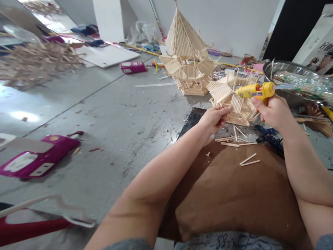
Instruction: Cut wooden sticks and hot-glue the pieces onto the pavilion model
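Observation:
Wrapped round the handle of a yellow glue gun (253, 91) is my right hand (275, 111); a clear glue stick sticks out of its back end. The gun's nozzle points left, at the roof panels of a partly built stick model (236, 104). At the model's near left edge is my left hand (217, 118), its fingers pinched together; whatever lies between them is too small to make out. Loose wooden sticks (230, 144) lie just in front of the model, and two more sticks (248, 159) rest on the brown cloth (229, 194) over my lap.
A taller stick pagoda (186, 52) stands behind the model. To the right are a metal bowl (267, 69) of wrapped sticks and a dark blue tool (270, 135). Purple power strips (134, 67) and a blurred stick pile (39, 62) lie on the left floor.

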Demonstrator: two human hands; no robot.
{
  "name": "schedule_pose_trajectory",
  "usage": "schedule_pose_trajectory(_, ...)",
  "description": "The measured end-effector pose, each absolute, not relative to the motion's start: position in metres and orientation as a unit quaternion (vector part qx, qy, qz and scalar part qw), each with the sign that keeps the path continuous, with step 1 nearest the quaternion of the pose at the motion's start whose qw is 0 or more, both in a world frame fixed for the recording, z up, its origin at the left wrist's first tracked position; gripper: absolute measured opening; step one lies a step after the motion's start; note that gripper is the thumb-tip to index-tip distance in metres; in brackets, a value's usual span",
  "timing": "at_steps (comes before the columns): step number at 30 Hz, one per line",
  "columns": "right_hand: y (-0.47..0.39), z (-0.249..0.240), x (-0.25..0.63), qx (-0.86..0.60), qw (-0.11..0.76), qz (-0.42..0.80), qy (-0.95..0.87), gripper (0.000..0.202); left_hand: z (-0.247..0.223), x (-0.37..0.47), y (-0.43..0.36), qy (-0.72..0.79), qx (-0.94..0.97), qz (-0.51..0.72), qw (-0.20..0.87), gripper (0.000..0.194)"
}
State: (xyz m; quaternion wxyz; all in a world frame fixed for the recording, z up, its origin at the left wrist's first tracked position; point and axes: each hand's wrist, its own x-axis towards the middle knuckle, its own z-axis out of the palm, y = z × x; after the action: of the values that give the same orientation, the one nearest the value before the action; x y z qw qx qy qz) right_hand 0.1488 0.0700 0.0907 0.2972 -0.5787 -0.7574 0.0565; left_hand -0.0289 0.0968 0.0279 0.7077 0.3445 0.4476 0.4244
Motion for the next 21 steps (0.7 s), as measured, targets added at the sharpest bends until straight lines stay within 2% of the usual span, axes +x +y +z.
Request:
schedule_pose_trajectory(12,0.069,0.090,0.148,-0.570,0.311,0.054,-0.758,0.041,0.029,-0.031,0.096,0.452,0.305,0.421,0.725,0.027)
schedule_pose_trajectory(21,0.074,0.081,0.161,-0.572,0.360,0.150,-0.722,0.039,0.025,-0.033,0.093,0.430,0.335,0.417,0.727,0.025)
